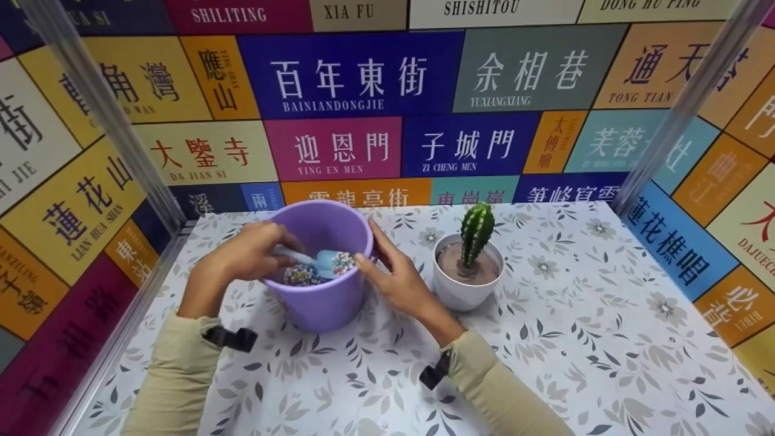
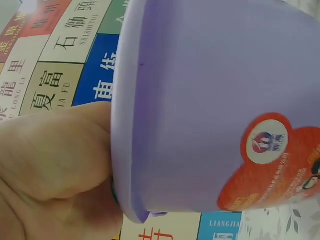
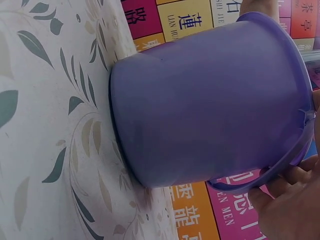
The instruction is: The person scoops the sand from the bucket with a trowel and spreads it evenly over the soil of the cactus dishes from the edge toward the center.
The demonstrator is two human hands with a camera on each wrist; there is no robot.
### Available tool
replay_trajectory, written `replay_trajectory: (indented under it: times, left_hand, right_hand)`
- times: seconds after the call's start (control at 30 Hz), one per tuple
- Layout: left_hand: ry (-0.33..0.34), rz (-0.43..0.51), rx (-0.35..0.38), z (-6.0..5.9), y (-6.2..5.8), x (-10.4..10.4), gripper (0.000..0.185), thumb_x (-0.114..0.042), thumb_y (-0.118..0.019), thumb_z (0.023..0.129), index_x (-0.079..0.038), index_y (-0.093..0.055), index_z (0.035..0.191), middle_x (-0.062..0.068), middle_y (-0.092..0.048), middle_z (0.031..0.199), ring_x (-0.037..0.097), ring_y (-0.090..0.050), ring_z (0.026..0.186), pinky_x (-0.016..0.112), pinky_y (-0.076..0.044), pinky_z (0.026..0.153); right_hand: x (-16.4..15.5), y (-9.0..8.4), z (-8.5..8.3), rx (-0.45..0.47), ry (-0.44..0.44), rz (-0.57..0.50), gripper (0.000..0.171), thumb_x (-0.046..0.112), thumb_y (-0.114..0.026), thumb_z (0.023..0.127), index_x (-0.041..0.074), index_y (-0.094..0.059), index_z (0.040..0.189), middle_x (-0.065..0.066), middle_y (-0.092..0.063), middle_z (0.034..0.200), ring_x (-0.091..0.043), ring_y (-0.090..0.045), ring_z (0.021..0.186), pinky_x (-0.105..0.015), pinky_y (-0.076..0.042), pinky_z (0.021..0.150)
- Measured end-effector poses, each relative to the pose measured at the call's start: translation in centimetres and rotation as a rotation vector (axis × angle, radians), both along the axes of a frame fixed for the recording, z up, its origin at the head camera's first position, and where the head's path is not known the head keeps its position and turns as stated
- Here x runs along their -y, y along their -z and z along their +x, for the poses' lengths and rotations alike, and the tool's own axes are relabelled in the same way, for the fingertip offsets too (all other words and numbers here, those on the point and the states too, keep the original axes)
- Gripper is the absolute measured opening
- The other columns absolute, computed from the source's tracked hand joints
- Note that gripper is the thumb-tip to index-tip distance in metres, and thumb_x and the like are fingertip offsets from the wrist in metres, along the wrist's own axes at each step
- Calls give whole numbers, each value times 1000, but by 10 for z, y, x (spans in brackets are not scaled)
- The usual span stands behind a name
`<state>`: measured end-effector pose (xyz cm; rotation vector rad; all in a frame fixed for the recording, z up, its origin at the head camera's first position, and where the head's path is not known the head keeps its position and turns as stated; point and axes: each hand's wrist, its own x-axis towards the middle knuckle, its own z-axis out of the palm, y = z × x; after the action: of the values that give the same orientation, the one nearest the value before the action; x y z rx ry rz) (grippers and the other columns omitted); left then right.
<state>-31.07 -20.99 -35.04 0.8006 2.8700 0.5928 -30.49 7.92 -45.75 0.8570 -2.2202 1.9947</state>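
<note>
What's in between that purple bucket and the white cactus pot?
The person's right hand, its fingers holding the purple bucket, then a strip of leaf-patterned tabletop before the white pot. The head view shows this.

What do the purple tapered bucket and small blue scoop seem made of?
The purple tapered bucket: likely plastic, smooth and satiny, judging by its moulded lip. The small blue scoop: perhaps plastic too; evenly coloured, smooth-looking, but partly hidden.

Patchwork walls (many-coloured) — pale floral tabletop
</note>
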Motion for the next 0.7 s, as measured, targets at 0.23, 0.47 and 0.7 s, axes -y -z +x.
replay_trajectory:
  times: [0.23, 0.47, 0.7]
  left_hand:
    - [-20, 36, -63, 8, 1, 4, 21, -8, -79, 95, -11, -85, 115, 8, -83, 114, 37, -71, 121, 61, -50, 108]
    - [-60, 50, -125, 11, 3, 10, 21, -8, -78, 96, -10, -84, 115, 10, -82, 114, 36, -67, 115, 61, -45, 107]
    - [-82, 129, -197, 14, 8, 20, 24, -5, -78, 97, -8, -82, 120, 15, -80, 122, 41, -65, 126, 66, -41, 114]
  right_hand:
    - [-1, 0, 1, -2, 2, -3, 78, 31, -65, 110, 26, -20, 174, -4, -27, 180, -28, -40, 161, -37, -41, 125]
    - [-1, 1, 0, -24, 13, -6, 76, 27, -63, 110, 22, -22, 173, -3, -30, 179, -25, -40, 161, -35, -36, 129]
    - [-1, 1, 0, -26, 20, 3, 75, 29, -64, 110, 24, -22, 173, -3, -30, 179, -22, -39, 162, -35, -34, 130]
